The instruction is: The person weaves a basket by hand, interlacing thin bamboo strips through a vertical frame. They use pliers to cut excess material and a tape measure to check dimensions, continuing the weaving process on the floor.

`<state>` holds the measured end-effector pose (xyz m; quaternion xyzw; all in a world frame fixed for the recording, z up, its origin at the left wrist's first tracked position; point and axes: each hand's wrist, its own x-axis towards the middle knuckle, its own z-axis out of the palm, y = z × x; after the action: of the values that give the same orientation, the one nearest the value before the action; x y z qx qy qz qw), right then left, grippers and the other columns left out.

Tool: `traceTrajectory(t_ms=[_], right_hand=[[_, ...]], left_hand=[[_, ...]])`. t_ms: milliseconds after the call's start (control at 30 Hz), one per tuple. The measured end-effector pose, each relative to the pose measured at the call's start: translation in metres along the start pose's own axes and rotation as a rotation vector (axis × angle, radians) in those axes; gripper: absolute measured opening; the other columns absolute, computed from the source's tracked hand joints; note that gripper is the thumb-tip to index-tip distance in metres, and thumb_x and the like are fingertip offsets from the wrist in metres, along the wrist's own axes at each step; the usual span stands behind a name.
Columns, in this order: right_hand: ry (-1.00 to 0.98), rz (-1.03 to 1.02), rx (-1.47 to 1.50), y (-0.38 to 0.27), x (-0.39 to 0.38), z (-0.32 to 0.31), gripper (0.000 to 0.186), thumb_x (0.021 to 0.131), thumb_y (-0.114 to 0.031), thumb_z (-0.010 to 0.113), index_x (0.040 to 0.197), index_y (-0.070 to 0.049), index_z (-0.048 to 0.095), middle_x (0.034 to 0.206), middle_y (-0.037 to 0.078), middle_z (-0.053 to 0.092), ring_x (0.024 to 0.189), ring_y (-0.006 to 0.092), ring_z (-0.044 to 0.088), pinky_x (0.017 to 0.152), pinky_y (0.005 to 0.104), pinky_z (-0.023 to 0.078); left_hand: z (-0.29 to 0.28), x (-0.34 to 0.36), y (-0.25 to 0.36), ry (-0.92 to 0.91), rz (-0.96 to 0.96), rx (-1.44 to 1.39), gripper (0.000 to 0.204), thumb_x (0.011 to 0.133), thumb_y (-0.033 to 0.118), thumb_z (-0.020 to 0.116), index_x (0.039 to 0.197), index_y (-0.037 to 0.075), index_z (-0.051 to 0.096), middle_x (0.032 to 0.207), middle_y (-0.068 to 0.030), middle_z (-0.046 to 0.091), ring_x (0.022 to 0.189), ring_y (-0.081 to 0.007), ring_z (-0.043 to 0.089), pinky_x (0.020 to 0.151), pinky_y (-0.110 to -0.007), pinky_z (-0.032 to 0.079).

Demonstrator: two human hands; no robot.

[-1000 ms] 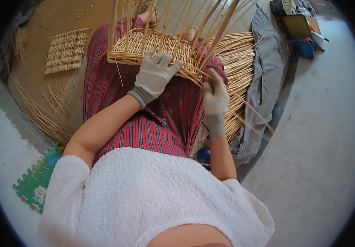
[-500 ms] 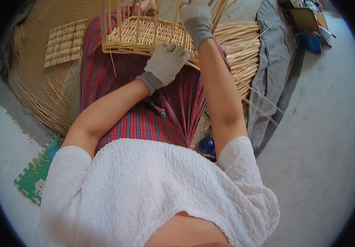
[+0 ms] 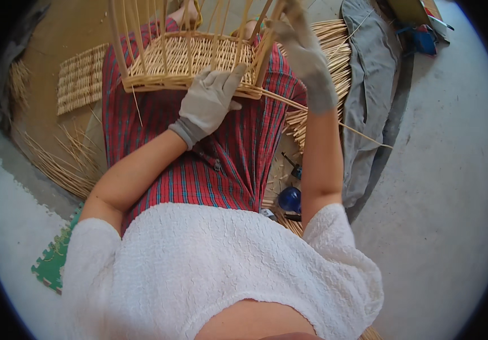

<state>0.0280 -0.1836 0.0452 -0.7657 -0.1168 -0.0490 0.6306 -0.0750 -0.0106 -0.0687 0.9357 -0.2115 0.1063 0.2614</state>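
In my lap, over red plaid cloth [image 3: 136,136], lies a partly woven basket [image 3: 164,56] with tall upright stakes. My left hand [image 3: 204,102], in a pale glove, grips the basket's near edge right of its middle, fingers curled over the rim. My gloved right hand [image 3: 303,56] is raised at the basket's right corner among the stakes; motion blur and stakes make its fingers unclear. Long loose canes [image 3: 357,129] run out from the near right corner, below my right hand.
A woven mat [image 3: 79,79] and scattered canes [image 3: 65,164] lie left. Right are a thick cane pile [image 3: 331,51], grey cloth [image 3: 363,96] and blue objects with a dark tray [image 3: 425,41]. A blue ball-like object [image 3: 289,199] and green foam mat [image 3: 51,266] lie lower down.
My right hand has risen from the near right corner toward the stakes' upper part, then shifted rightward. The basket has moved left, with my left hand still at its near edge.
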Motion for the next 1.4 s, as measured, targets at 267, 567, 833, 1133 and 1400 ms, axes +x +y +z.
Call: traceTrajectory(t_ms=[267,567,833,1133,1400], right_hand=[[-0.111,-0.023,-0.199,-0.066,0.021,0.049,0.103,0.084,0.015,0.061,0.170,-0.025,0.021,0.126,0.015,0.066,0.082,0.0231,0.058,0.078,0.0352,0.053],[-0.353,-0.552,-1.237,0.003,-0.084,0.010,0.074,0.073,-0.045,0.088,0.127,-0.002,0.059,0.097,0.012,0.069,0.093,0.0298,0.068,0.075,0.0433,0.056],[-0.473,-0.302,-1.132,0.005,-0.077,0.009,0.052,0.076,-0.039,0.086,0.109,-0.006,0.063,0.090,0.008,0.068,0.085,0.0283,0.069,0.067,0.0399,0.057],[-0.761,0.036,-0.925,-0.009,-0.048,-0.027,0.029,0.090,-0.030,0.076,0.111,-0.009,0.073,0.086,0.012,0.074,0.085,0.0291,0.073,0.071,0.0442,0.058],[-0.648,0.077,-0.703,0.014,-0.010,-0.046,0.067,0.070,-0.021,0.094,0.132,-0.014,0.071,0.153,0.014,0.054,0.142,0.0374,0.049,0.114,0.0460,0.048]], left_hand=[[-0.063,0.009,0.007,-0.113,-0.031,0.276,0.054,0.092,0.012,0.063,0.144,0.026,0.059,0.099,-0.0047,0.061,0.096,-0.0270,0.063,0.089,-0.045,0.048],[-0.053,0.007,0.009,0.123,-0.007,0.311,0.033,0.089,0.020,0.064,0.122,0.017,0.068,0.107,-0.0011,0.062,0.095,-0.0227,0.065,0.082,-0.040,0.051],[-0.044,0.013,0.002,-0.165,-0.119,0.051,0.026,0.091,0.017,0.066,0.115,0.008,0.068,0.104,-0.0051,0.063,0.090,-0.0277,0.067,0.075,-0.042,0.056],[-0.065,0.047,-0.002,-0.395,-0.355,-0.748,0.043,0.092,-0.006,0.067,0.131,0.000,0.051,0.126,-0.0164,0.064,0.115,-0.0236,0.066,0.102,-0.038,0.054],[-0.057,0.041,0.001,-0.323,-0.306,-0.764,0.036,0.091,-0.003,0.070,0.122,0.004,0.051,0.101,-0.0114,0.063,0.101,-0.0251,0.067,0.092,-0.039,0.055]])
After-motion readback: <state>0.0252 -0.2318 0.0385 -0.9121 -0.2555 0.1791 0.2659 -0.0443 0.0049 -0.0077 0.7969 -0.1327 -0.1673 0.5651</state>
